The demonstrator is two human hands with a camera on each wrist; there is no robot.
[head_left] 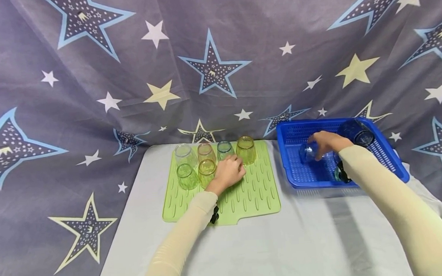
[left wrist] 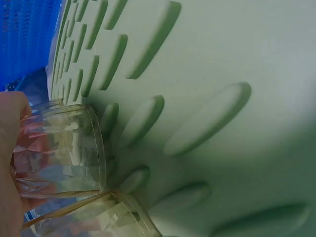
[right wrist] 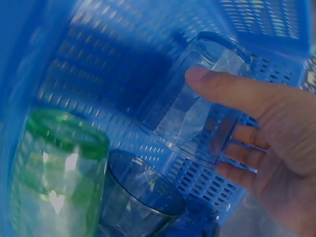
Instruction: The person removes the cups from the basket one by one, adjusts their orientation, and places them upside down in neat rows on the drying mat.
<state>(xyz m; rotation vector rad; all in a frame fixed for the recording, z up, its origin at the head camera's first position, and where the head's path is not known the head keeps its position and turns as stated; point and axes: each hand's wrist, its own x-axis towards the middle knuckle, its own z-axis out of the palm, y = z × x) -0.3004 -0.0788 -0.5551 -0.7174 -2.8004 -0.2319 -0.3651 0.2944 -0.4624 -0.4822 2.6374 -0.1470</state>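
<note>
1. Transparent, blue-tinged glass tumbler [right wrist: 192, 98], inside the blue perforated plastic basket [head_left: 294, 180]; it lies tipped over, its long axis slanting from upper right to lower left in the right wrist view; which end is the mouth, I cannot tell.
2. The right hand [head_left: 324, 144] grasps this tumbler, thumb laid along the near side, other fingers curled behind; the arm reaches forward over the basket's near edge.
3. Clear ribbed glass cup [left wrist: 64, 153], on the light green ridged mat [head_left: 246, 199]; its rim faces the mat, long axis square to it; just beside it stands an amber-rimmed glass [left wrist: 108, 217].
4. The left hand [head_left: 230, 171] grips the ribbed cup, fingers wrapped about it; knuckles are uppermost, hiding the cup in the head view; the forearm slants in from the lower left.
5. Near the tumbler, a green glass [right wrist: 59, 173] and a smoky blue glass [right wrist: 143, 195] share the basket.
</note>
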